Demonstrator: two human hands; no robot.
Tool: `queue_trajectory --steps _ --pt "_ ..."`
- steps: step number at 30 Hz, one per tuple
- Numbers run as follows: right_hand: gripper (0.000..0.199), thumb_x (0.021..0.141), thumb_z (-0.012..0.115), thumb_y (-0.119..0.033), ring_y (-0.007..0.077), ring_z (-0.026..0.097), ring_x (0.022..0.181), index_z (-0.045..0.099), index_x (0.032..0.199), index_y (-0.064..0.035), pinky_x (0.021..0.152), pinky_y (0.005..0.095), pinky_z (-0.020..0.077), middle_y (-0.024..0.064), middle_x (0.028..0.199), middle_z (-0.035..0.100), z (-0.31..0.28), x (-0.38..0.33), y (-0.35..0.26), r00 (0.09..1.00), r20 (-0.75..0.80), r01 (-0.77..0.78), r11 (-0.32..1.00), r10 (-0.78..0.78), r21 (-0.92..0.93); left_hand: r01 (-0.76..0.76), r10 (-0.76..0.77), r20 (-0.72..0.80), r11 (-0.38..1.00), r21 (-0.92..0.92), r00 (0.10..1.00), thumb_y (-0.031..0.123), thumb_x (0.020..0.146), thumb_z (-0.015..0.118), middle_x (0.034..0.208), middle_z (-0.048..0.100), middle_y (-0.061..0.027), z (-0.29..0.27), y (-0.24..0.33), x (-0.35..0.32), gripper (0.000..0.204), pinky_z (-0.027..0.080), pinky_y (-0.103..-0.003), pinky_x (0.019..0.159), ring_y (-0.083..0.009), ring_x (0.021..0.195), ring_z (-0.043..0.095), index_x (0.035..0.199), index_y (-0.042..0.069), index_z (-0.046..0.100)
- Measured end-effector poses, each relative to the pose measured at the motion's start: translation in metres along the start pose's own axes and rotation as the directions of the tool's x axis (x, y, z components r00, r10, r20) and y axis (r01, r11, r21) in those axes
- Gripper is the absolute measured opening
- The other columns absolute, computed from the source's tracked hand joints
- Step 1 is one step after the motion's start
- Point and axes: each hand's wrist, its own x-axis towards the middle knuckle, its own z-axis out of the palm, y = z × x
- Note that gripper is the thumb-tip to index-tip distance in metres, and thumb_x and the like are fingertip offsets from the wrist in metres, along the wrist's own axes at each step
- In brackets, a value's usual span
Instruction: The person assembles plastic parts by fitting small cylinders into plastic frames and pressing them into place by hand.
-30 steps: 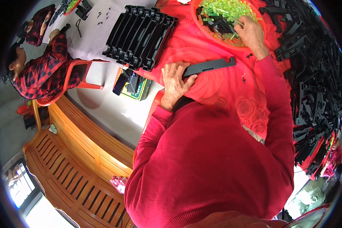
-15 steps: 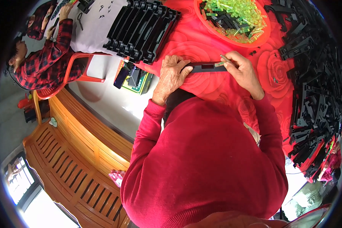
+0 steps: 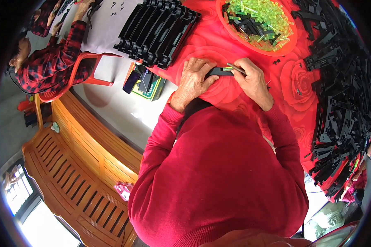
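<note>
Black plastic is what I have between my hands: a long flat black strip (image 3: 219, 72) lying on the red rose-printed tablecloth (image 3: 294, 92) just in front of my chest. My left hand (image 3: 193, 80) is curled down over its left end, fingers closed on it and pinning it to the cloth. My right hand (image 3: 253, 80) is pinched shut on a small translucent green piece (image 3: 228, 68) together with a thin rod-like end that pokes out toward the strip; the green piece touches the strip's top edge, so I judge I am partway through fitting it and it is not yet seated.

As for what is done, a stack of black strips (image 3: 158, 29) stands in tidy rows at the table's left edge, near my left hand, and I take those for finished ones, though I cannot make out green pieces in them from here. What is left looks like far more: a loose heap of black parts (image 3: 342, 94) covers the whole right side of the table, and the orange bowl (image 3: 286, 48) beyond my hands holds plenty of green pieces (image 3: 259, 18) mixed with a few black ones. By that measure I am early to midway.

A person in a plaid shirt (image 3: 49, 61) works at the far left end.
</note>
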Motion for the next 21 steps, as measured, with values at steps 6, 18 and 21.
queue_trajectory --steps 6,18,21 --pt "0.014 0.084 0.065 -0.001 0.0073 0.053 0.067 0.055 0.094 -0.0021 0.059 0.0238 0.0431 0.0022 0.08 0.058 -0.006 -0.003 0.006 0.971 -0.136 -0.143 0.932 0.198 0.334 0.041 -0.037 0.049 0.994 -0.096 0.998 0.023 0.079 0.07 0.098 0.061 -0.011 -0.002 0.007 0.001 0.031 0.046 -0.04 0.077 -0.0305 0.087 0.057 0.104 0.006 0.064" --pt "0.005 0.088 0.063 -0.001 0.0004 0.046 0.071 0.06 0.092 -0.0016 0.061 0.0164 0.0382 -0.0052 0.082 0.056 -0.009 -0.021 0.006 0.953 -0.117 -0.164 0.803 0.278 0.573 -0.056 0.07 -0.066 0.978 0.201 0.995 0.023 0.082 0.066 0.089 0.057 -0.0102 0.004 -0.008 0.019 0.015 0.044 -0.043 0.071 -0.0316 0.085 0.054 0.09 0.011 0.066" --pt "0.006 0.086 0.065 -0.001 0.001 0.049 0.072 0.061 0.092 -0.002 0.063 0.018 0.0406 -0.0051 0.082 0.057 -0.002 -0.017 0.007 0.945 -0.152 -0.155 0.808 0.288 0.569 0.027 -0.024 -0.056 0.998 0.061 0.998 0.026 0.08 0.068 0.089 0.058 -0.0103 0.012 -0.014 0.013 0.02 0.042 -0.044 0.075 -0.0319 0.086 0.054 0.09 0.008 0.064"
